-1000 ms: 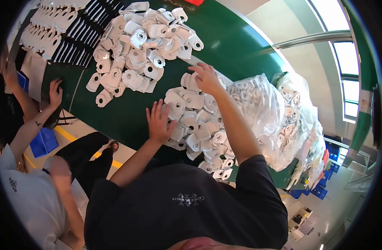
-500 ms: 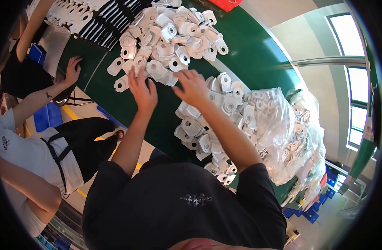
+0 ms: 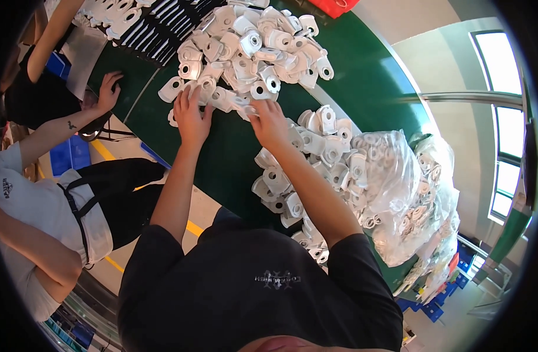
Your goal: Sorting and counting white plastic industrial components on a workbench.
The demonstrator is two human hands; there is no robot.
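A heap of white plastic parts (image 3: 239, 61), flat and rounded with round holes, lies on the green table. At its near left edge, my left hand (image 3: 192, 120) rests its outstretched fingertips on the nearest parts, thumb apart. My right hand (image 3: 270, 124) has its fingers and thumb around the end of a white plastic part (image 3: 243, 109) at the heap's near side. Its fingertips are partly hidden there. Below my right forearm lies a second heap of similar parts (image 3: 275, 179).
Clear plastic bags (image 3: 392, 176) of small white parts stand at the right. Black racks (image 3: 157, 35) hold parts at the far left, near a red bin (image 3: 333, 6). A co-worker's hand (image 3: 108, 92) rests on the table's left; others stand beside it. Blue bins (image 3: 70, 155) sit below.
The view has shifted, so the table and heaps appear slightly farther right and lower. Both hands stay at the heap's near edge; my left hand has moved left relative to the parts.
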